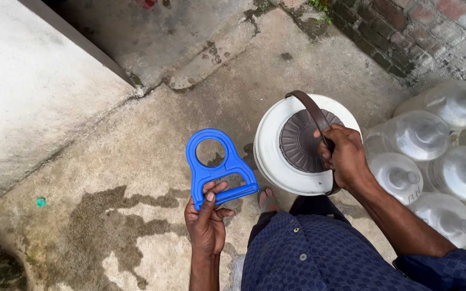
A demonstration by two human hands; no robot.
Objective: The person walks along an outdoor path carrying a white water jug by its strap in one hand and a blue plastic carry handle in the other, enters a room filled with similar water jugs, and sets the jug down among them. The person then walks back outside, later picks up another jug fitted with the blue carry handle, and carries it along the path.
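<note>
Hands at work: our left hand (207,220) pinches a blue plastic bottle handle (218,167) while, just beside it, our right hand (346,157) grips a white container's (268,145) brown strap (311,110), seemingly mid-carry, needing a steady hold.

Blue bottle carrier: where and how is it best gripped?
Grip the blue carrier by its straight bar below the ring, coming from underneath as the left hand does; the slot above the bar lets fingers wrap it, and the ring stays free.
</note>
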